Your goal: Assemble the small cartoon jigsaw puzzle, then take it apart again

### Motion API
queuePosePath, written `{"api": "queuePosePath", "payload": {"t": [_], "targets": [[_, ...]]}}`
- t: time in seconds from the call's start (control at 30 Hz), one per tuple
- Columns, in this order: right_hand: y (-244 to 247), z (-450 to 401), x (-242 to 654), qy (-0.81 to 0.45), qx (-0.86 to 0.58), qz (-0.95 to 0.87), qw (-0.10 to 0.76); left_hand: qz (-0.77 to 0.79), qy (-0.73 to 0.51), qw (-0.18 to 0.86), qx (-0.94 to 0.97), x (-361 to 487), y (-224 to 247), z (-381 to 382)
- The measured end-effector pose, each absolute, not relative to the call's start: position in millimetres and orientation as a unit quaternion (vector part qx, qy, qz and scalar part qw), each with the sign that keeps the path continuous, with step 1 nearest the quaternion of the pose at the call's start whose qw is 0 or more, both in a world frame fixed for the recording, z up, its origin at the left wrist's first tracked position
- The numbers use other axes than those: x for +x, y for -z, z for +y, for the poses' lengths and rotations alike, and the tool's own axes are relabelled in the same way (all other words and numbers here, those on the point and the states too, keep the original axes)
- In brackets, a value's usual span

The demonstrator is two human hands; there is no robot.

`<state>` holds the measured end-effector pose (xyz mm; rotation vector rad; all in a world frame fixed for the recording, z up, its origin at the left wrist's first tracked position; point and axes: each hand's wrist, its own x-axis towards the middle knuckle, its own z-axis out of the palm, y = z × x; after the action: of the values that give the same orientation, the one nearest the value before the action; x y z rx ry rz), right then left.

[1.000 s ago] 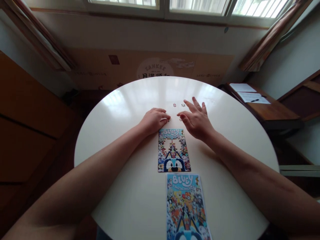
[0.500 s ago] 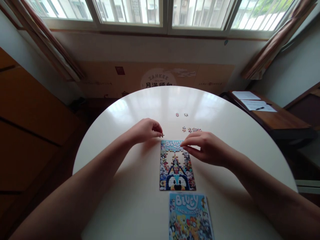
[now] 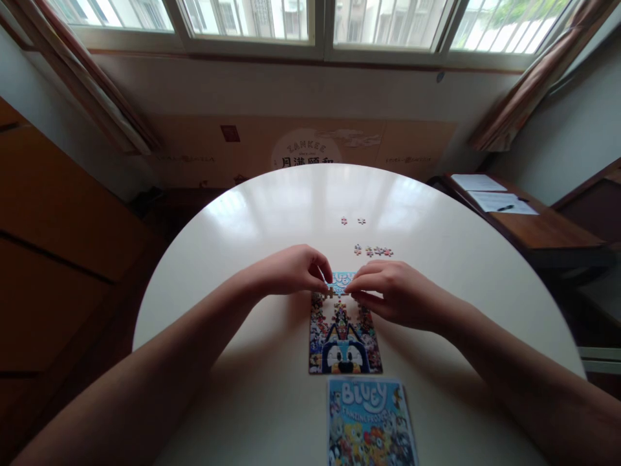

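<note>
"What do we hold?"
"Our left hand pinches a piece over the far puzzle; our right hand is nearly closed, its hold unclear."
"Handling?"
"Likely light, stiff; we'd grip edges."

Smooth, glossy tabletop and wooden desk

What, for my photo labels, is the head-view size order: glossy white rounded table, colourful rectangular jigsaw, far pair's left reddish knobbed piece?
1. Glossy white rounded table
2. Colourful rectangular jigsaw
3. Left reddish knobbed piece
</note>
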<state>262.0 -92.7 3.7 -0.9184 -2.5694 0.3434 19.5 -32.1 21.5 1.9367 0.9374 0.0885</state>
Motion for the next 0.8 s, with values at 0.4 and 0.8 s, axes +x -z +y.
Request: {"api": "queuePosePath", "payload": {"t": [0.4, 0.8], "targets": [[9, -96, 248, -0.100, -0.398, -0.870, 0.273, 0.366, -0.079, 0.565, 0.736, 19, -21, -29], [9, -100, 241, -0.099, -0.416, -0.844, 0.325, 0.378, -0.078, 0.589, 0.710, 24, -28, -35]]}}
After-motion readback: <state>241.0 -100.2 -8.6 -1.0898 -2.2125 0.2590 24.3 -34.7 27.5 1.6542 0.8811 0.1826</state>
